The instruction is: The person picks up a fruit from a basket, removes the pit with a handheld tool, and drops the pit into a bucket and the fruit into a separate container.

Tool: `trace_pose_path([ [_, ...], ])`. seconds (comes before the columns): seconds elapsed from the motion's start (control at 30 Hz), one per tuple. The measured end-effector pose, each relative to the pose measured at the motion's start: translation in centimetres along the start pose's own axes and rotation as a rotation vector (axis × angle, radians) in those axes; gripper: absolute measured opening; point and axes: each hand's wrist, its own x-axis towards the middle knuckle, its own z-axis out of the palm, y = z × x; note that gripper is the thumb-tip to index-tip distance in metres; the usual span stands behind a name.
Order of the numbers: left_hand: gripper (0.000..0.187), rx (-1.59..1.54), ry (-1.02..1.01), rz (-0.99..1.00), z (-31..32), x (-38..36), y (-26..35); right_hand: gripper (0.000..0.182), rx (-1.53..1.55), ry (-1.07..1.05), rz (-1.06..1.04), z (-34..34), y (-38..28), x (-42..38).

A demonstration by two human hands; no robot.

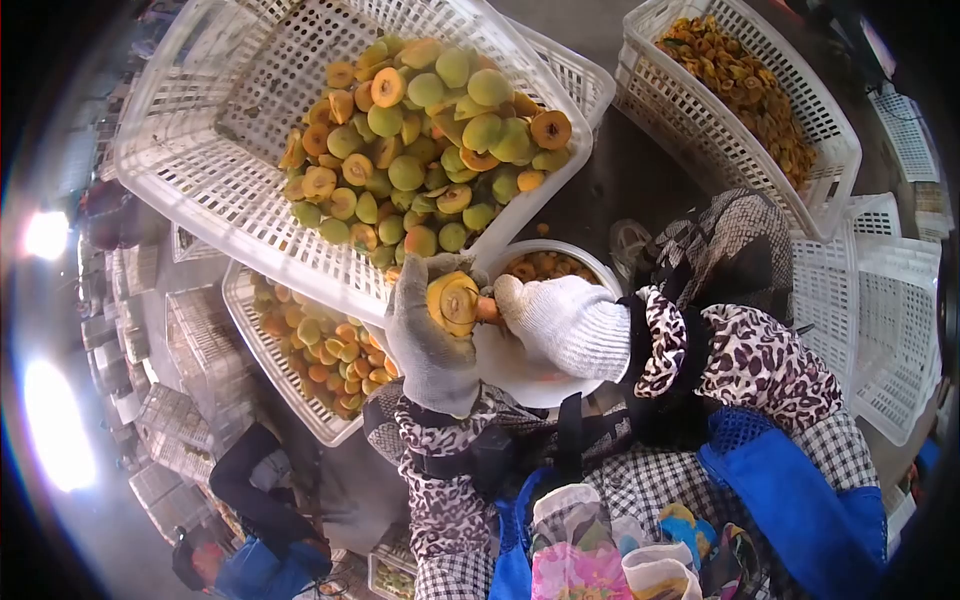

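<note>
My left hand (428, 335), in a grey-white glove, holds a yellow fruit half (453, 301) with its cut face up. My right hand (556, 318), in a white knit glove, is closed on a small orange-handled tool (487, 309) whose tip is pressed into the fruit. Both hands are over a white bowl (575, 258) that holds orange pits or pieces. Just above them, a tilted white plastic crate (215, 170) holds several green and yellow fruit halves (420, 150).
A second white crate (262, 350) of fruit lies lower left under the tilted one. A crate (830, 160) of dark orange pits stands top right. Stacked crates (880, 320) stand at the right. Another person (250, 520) crouches lower left.
</note>
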Motion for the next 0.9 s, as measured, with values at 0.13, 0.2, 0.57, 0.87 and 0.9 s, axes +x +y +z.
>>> trace_pose_path([
  [0.13, 0.041, -0.509, 0.088, -0.418, 0.8, 0.3, 1.2, 0.024, 0.086, 0.15, 0.001, -1.5, -1.4, -2.1],
  [0.2, 0.041, -0.665, 0.145, -0.534, 1.0, 0.5, 1.0, 0.025, 0.301, -0.116, 0.053, -3.3, -1.6, -1.9],
  [0.57, 0.04, -0.532, -0.001, -0.251, 2.1, 0.7, -0.2, 0.024, 0.432, -0.469, 0.14, -5.8, -1.6, -1.5],
  [0.87, 0.027, -1.329, 0.071, -0.689, 1.5, 1.2, -0.5, 0.013, 1.263, -0.901, 0.172, -1.6, 1.8, -0.2],
  [0.9, 0.023, -1.388, 0.205, -0.721, 0.8, 1.3, -1.1, 0.013, 1.314, -0.912, 0.102, -1.1, 1.9, -0.4],
])
